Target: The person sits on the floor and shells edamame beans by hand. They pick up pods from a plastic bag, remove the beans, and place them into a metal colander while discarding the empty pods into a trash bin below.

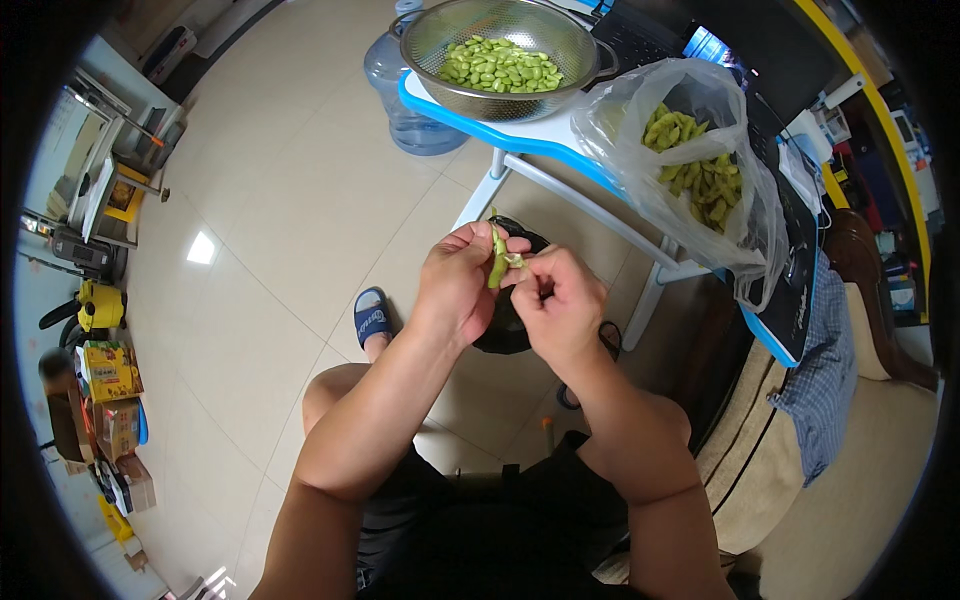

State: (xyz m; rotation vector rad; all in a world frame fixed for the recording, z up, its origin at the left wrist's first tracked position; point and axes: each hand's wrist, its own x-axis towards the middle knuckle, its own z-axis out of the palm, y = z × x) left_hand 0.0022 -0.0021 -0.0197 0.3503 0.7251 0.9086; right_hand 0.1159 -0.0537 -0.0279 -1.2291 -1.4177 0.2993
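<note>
A green soybean pod (497, 262) is pinched upright between the thumb and fingers of my left hand (459, 281). My right hand (559, 296) grips a pale, torn piece of the pod's shell (514, 260) at its side. Both hands are held over a black-lined bin (501, 341), which they partly hide. Beyond them, a perforated steel colander (517, 105) holds many shelled green beans (499, 67). To its right, a translucent plastic bag (622, 142) lies open with unshelled pods (709, 184) inside.
The colander and bag rest on a white folding table with a blue edge (510, 142). A large water bottle (420, 120) stands on the tiled floor beside it. A laptop (637, 37) sits behind the bag. On the right is a beige sofa (877, 450) with a checked cloth (825, 390).
</note>
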